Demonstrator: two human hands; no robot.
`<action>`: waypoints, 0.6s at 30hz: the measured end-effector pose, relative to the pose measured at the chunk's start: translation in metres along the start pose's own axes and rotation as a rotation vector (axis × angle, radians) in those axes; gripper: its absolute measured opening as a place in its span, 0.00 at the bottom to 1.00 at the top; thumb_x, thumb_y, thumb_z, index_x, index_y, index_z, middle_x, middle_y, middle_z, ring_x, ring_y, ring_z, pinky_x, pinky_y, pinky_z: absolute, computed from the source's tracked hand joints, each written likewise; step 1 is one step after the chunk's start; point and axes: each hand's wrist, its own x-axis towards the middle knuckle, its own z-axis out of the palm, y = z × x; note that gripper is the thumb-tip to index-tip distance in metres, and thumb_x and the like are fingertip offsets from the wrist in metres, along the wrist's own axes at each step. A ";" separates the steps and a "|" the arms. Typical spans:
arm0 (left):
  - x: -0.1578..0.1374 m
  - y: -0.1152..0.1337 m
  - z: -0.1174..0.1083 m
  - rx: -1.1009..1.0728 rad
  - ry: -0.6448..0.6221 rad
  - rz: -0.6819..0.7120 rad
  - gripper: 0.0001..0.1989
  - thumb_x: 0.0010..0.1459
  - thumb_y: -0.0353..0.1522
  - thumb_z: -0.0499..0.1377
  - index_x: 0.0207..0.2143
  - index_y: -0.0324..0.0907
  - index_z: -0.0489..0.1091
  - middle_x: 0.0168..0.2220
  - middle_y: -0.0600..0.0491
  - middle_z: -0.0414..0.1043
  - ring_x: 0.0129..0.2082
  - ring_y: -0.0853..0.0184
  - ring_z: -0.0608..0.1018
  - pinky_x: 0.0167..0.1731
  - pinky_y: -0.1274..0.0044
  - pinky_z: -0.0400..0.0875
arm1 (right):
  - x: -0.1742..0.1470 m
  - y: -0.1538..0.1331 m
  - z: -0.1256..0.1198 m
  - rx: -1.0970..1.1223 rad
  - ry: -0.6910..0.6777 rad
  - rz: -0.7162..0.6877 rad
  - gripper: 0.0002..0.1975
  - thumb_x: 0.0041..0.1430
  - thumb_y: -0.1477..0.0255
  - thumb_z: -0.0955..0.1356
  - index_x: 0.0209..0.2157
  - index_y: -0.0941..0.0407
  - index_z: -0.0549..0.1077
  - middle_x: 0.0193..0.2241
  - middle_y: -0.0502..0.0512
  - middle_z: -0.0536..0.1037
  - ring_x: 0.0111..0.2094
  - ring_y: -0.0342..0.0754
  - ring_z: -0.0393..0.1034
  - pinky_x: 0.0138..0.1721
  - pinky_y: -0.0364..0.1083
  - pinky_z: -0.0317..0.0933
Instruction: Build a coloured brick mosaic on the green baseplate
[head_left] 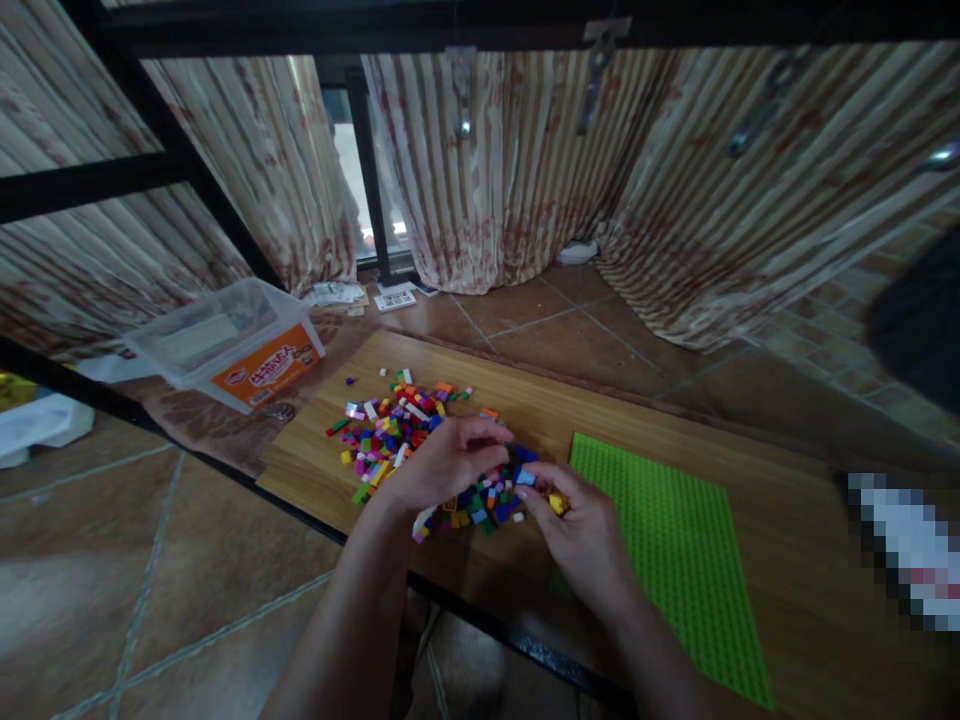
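A loose pile of small coloured toy building bricks [386,440] lies on the wooden board. My left hand [450,460] hovers over the pile's right part, fingers loosely bent and apart, with nothing visible in them. Between the thumb and index finger of my right hand [574,515] is a light blue building brick [526,477]. Some yellow bricks [558,502] show against the curled fingers of that same hand. Just right of it lies a flat green studded baseplate [667,540], its near-left part covered by my right hand and forearm.
A clear plastic box [225,340] with an orange label stands beyond the board's left end. The wooden board [525,390] sits on a dark-framed table. Striped curtains [517,170] hang behind, above a tiled floor [540,310]. A pixelated object lies at far right.
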 end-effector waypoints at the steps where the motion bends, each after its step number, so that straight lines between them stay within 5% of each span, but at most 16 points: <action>1: 0.000 0.000 -0.003 -0.007 0.075 0.005 0.14 0.54 0.34 0.62 0.41 0.36 0.74 0.31 0.53 0.75 0.27 0.72 0.73 0.30 0.80 0.68 | 0.000 0.003 -0.001 -0.029 -0.004 0.011 0.09 0.60 0.69 0.67 0.41 0.53 0.76 0.33 0.51 0.77 0.34 0.46 0.73 0.37 0.45 0.64; 6: 0.002 0.000 -0.010 -0.024 0.288 0.029 0.10 0.53 0.33 0.61 0.37 0.37 0.75 0.26 0.57 0.72 0.22 0.75 0.69 0.25 0.82 0.64 | -0.002 0.014 0.001 -0.169 -0.036 0.047 0.11 0.60 0.68 0.66 0.43 0.53 0.76 0.35 0.53 0.79 0.35 0.48 0.75 0.39 0.47 0.65; 18: 0.002 0.000 -0.005 0.074 0.229 0.081 0.10 0.55 0.32 0.59 0.37 0.36 0.75 0.31 0.53 0.75 0.28 0.71 0.72 0.30 0.80 0.66 | 0.012 -0.004 0.023 -0.486 -0.072 0.093 0.15 0.62 0.60 0.65 0.42 0.52 0.78 0.39 0.56 0.82 0.39 0.55 0.77 0.37 0.50 0.66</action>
